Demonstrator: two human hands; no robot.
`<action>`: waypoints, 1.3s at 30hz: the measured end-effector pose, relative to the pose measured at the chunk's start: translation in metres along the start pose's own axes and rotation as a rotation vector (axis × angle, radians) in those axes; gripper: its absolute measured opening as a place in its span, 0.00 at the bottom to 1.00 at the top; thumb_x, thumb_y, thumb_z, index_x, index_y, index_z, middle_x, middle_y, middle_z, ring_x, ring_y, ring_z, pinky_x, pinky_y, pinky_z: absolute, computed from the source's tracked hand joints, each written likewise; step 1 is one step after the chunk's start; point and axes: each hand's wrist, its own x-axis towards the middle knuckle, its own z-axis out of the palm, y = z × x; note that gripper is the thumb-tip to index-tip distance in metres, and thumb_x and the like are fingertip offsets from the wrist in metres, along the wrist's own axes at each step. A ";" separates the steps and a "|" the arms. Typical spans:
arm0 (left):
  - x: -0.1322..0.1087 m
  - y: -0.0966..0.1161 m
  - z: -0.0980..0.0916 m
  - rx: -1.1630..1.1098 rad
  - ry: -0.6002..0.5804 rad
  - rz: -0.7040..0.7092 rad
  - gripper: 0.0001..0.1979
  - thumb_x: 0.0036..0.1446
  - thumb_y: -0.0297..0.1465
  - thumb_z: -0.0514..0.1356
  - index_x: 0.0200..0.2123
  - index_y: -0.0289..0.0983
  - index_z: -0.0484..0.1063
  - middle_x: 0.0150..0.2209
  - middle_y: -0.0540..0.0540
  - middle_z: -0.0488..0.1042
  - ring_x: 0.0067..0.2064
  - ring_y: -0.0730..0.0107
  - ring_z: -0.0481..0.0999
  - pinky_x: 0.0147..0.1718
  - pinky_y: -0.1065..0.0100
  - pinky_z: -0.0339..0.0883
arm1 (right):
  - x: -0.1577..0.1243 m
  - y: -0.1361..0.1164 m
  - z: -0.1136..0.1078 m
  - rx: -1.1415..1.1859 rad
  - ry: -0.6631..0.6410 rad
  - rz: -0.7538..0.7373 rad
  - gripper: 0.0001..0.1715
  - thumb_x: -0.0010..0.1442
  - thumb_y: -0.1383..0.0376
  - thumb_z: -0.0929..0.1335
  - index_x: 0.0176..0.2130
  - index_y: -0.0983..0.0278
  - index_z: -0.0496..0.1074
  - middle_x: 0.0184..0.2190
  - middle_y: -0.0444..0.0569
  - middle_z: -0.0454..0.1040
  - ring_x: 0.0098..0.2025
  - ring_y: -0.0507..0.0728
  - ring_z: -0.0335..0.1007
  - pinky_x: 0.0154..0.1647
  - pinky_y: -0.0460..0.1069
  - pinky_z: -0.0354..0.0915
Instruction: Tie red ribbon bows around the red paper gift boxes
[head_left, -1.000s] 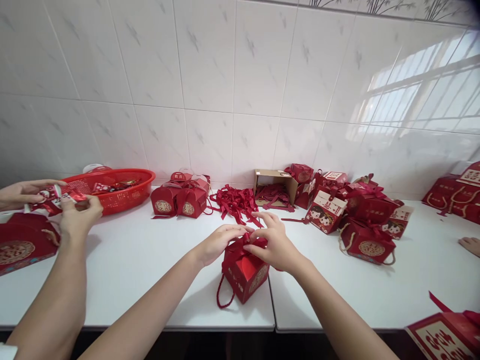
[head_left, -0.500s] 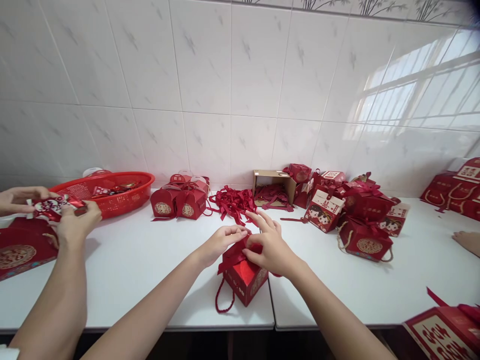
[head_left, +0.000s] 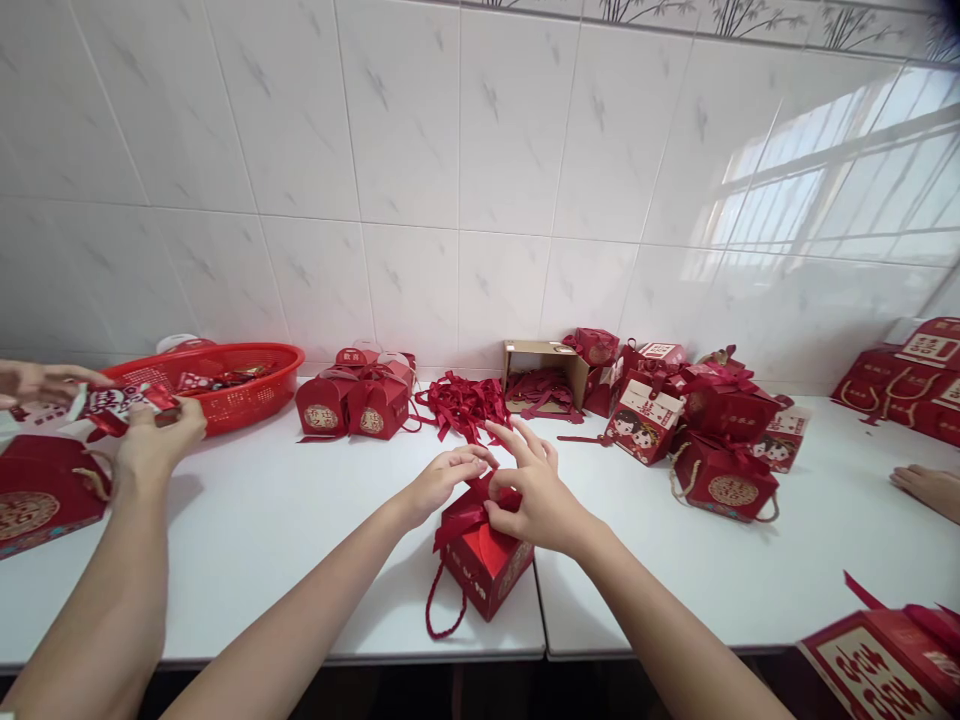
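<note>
A small red cardboard box [head_left: 487, 580] with gold print on one side stands on the white tabletop [head_left: 300, 560], close to the front edge and just left of the seam, one corner turned toward the wearer. A dark red satin ribbon [head_left: 459, 523] is gathered in a bow on its top, and a twisted red cord handle [head_left: 442, 632] loops down its left side.

The right hand [head_left: 536, 495] has its thumb and index finger pinched on the bow, the other fingers raised. The left hand [head_left: 444, 487] is at the bow's far side, its thumb and fingers drawn near each other; whether they grip the satin cannot be told.

Behind the hands lie a loose heap of red ribbons [head_left: 465, 402] and an open brown cardboard carton [head_left: 546, 355] with more strips inside. To the left, a co-worker's hands [head_left: 154, 440] hold a shiny red-and-white wrapped packet [head_left: 120, 400] by an oval red plastic basket [head_left: 255, 405]. Finished-looking red gift boxes [head_left: 731, 485] cluster on the right.
</note>
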 end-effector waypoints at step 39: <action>-0.092 -0.101 -0.033 1.210 0.241 -0.143 0.24 0.62 0.41 0.47 0.59 0.44 0.64 0.64 0.40 0.57 0.65 0.51 0.55 0.59 0.47 0.54 | 0.036 0.148 -0.138 0.026 1.019 0.811 0.62 0.52 0.47 0.67 0.66 0.77 0.33 0.66 0.72 0.31 0.68 0.73 0.27 0.65 0.65 0.41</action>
